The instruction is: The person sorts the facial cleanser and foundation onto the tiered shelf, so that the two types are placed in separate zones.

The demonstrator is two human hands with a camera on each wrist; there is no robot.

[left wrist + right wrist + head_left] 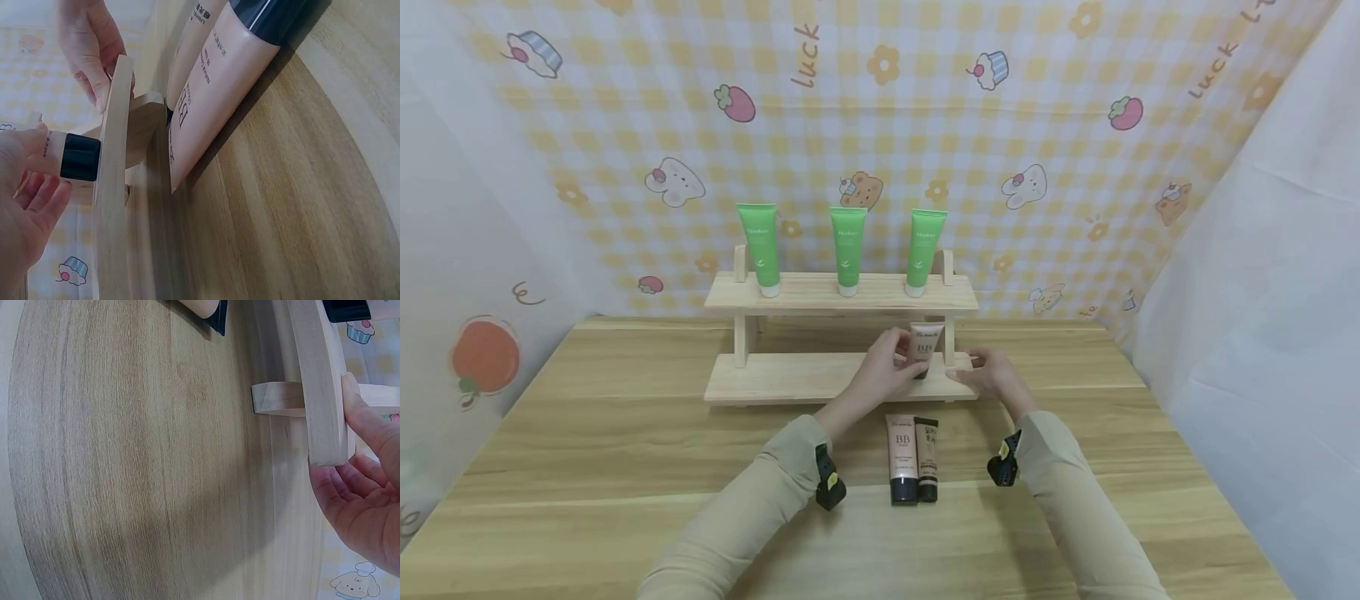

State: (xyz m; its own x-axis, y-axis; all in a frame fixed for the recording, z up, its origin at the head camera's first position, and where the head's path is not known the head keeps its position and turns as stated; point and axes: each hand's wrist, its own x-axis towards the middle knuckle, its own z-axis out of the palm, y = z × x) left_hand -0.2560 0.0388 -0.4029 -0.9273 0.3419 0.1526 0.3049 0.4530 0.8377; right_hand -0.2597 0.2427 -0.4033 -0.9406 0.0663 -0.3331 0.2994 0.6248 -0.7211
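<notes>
My left hand point(882, 367) grips a pink BB cream tube point(926, 337) between thumb and fingers, its black cap pointing down. The tube stands upright at the right part of the lower board point(790, 379) of a two-tier wooden shelf. In the left wrist view the black cap point(80, 157) meets the board or is very close to it; I cannot tell which. My right hand point(991, 372) holds the right end of that same board, thumb on top and fingers curled underneath, as the right wrist view shows at the board's end point(328, 440).
Three green tubes, left point(762, 246), middle point(848, 247) and right point(924, 248), stand caps down on the upper board point(805, 287). In front of the shelf, a larger pink BB tube point(902, 454) and a slim beige tube point(927, 458) lie side by side on the wooden table point(625, 467).
</notes>
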